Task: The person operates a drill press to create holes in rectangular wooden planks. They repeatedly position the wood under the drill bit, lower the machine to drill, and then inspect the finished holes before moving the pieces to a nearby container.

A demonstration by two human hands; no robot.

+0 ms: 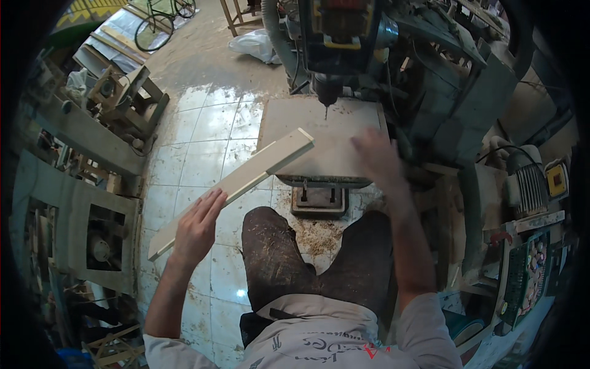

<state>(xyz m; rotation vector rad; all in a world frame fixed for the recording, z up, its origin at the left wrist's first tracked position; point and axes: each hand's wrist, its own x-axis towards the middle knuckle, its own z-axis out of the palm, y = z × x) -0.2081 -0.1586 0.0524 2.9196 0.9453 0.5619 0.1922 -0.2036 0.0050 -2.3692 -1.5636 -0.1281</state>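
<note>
A long, narrow pale board (246, 174) slants from the lower left up to the drill press table (362, 120). Its far end lies over the table's left part; its near end sticks out past the table. My left hand (200, 222) grips the board near that outer end, fingers laid across its top face and thumb hidden. Smeared by motion, my right hand (376, 155) hovers at or over the table's right side, apart from the board. Above the table hangs the drill chuck (327, 89) with a thin bit (326, 112), to the right of the board's far end.
Wood shavings (316, 235) litter the tiled floor (203, 144) below the table. Machine frames (80, 209) line the left side. A motor (525, 190) and a green crate (522, 280) stand at the right. Farther back are a plastic bag (254, 46) and a bicycle (155, 31).
</note>
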